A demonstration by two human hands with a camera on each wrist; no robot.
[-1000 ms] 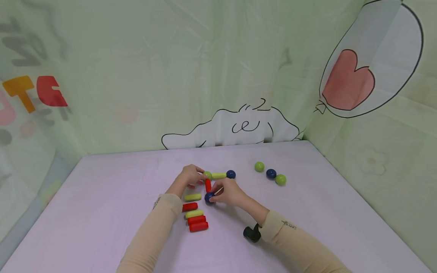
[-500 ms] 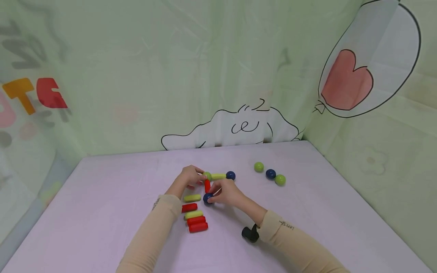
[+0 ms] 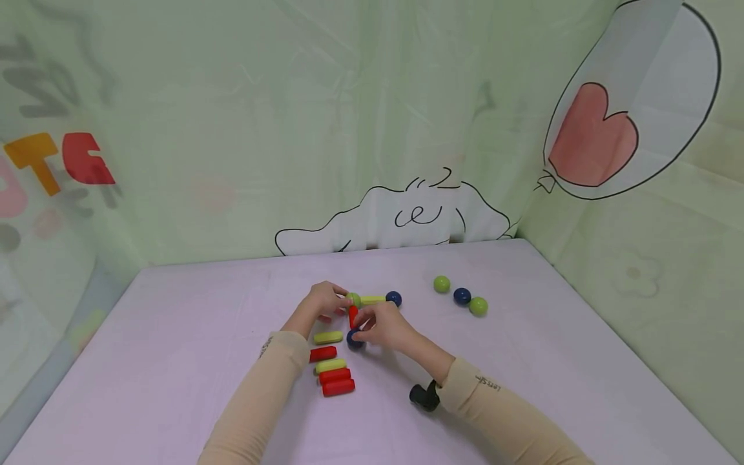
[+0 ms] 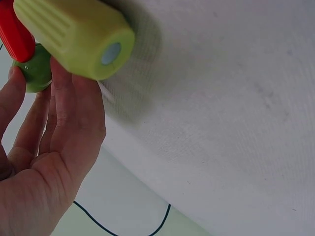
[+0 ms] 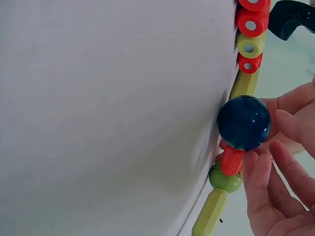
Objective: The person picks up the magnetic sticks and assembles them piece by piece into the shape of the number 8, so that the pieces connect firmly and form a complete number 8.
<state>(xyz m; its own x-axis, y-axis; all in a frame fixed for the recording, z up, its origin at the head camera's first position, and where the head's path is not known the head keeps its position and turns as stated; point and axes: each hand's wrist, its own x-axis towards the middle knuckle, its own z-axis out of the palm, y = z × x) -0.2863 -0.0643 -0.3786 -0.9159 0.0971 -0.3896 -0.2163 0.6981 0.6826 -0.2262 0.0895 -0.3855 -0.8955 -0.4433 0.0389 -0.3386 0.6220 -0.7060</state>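
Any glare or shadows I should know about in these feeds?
Right wrist: small bright highlights on the glossy dark blue ball; left wrist: a soft shadow beside the ribbed yellow-green rod; head: a faint shadow on the pale lilac tabletop beside the beige right sleeve.

Head view faces forward-down; wrist views (nearer) share the green ball.

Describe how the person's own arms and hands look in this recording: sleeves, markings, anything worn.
The left sleeve and right sleeve are long, plain beige, with small dark lettering near each cuff, too small to read surely. A black, rounded device shows at the right cuff. The left hand and right hand are ungloved.
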